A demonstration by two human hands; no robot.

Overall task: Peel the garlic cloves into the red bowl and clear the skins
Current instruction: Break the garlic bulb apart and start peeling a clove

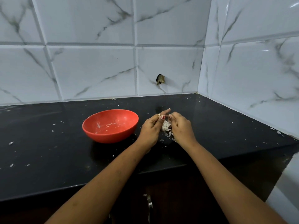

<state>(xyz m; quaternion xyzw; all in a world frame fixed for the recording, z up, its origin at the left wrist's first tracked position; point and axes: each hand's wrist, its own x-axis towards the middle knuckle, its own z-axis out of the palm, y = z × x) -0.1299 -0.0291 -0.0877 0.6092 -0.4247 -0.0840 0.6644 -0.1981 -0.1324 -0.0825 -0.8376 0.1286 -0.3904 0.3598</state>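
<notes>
Early days, I'd say — red bowl (pixel 110 126) holds no cloves yet, just residue. Both hands, left hand (pixel 151 130) & right hand (pixel 182 129), pinch the garlic (pixel 165 126) beside it; skins (pixel 169 135) litter the counter (pixel 48 151) — uncleared.

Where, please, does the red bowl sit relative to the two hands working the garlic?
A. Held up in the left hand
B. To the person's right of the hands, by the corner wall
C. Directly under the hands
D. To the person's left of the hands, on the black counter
D: the red bowl rests on the black counter, left of the left hand and right hand, which hold the garlic between them.
</notes>
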